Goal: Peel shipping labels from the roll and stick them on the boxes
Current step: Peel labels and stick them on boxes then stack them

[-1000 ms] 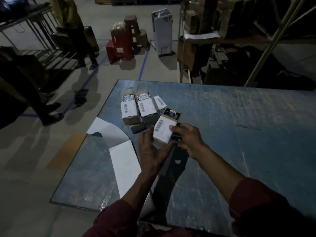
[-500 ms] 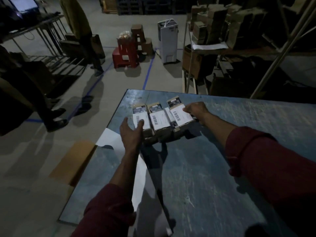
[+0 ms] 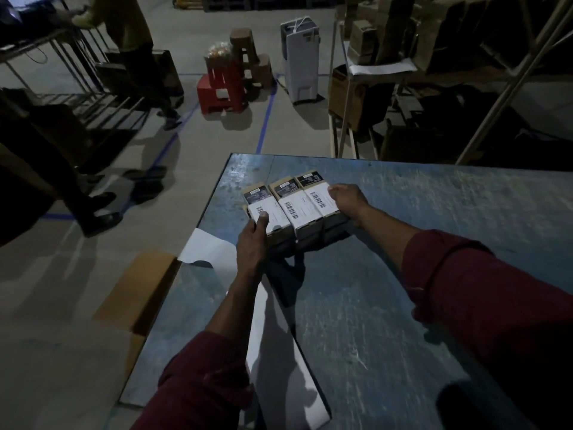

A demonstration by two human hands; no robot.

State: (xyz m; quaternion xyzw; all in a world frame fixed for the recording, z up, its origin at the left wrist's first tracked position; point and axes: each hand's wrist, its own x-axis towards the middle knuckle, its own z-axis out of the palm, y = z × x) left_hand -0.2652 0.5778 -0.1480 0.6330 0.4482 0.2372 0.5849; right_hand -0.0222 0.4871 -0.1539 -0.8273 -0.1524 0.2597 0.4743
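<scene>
On the scratched blue table (image 3: 403,274) in the dim room, three labelled boxes (image 3: 297,209) stand side by side, the left hand (image 3: 252,240) gripping one end and the right hand (image 3: 347,201) the other, its fingertips hidden.

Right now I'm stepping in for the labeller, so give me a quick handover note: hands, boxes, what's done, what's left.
Left hand: grips the near end of the left box, thumb on its label.
Right hand: grips the right box.
Boxes: three side by side, middle box between them, at the far left of the table; darker boxes sit underneath.
Done: all three top boxes carry barcode labels.
Left: unclear; the white liner strip trails off the near edge, no unlabelled box in view.
</scene>
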